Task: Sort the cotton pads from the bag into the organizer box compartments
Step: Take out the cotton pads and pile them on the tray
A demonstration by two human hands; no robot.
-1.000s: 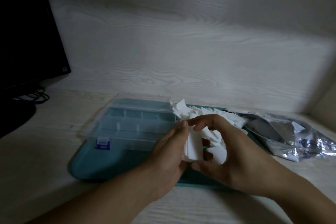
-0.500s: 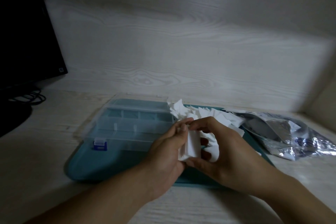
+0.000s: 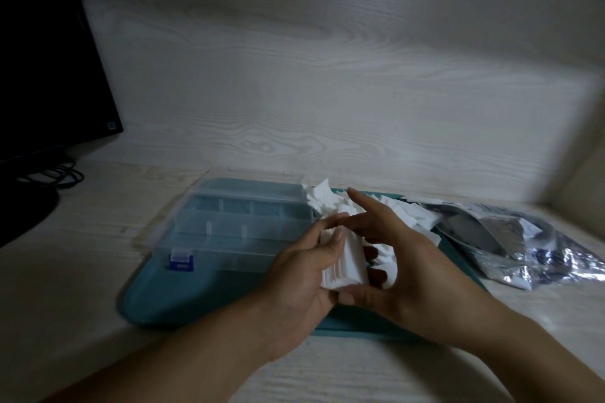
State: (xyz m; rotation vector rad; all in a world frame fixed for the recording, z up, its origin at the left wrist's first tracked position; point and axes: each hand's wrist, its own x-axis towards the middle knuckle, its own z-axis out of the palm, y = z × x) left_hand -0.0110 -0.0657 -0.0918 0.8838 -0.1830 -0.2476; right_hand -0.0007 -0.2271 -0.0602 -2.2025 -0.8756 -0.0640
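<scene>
Both hands, the left hand (image 3: 302, 275) and right hand (image 3: 415, 267), clasp a stack of cotton pads (image 3: 345, 260) together above the teal tray (image 3: 196, 298), just right of the closed organizer box (image 3: 239, 222).

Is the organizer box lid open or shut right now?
Shut, it seems: the clear lid lies flat over the organizer box, dividers showing through it, and the blue latch sits down at its front edge.

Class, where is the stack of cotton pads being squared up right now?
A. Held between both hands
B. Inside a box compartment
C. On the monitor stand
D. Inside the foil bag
A: the stack sits between the left hand and right hand, above the tray.
</scene>
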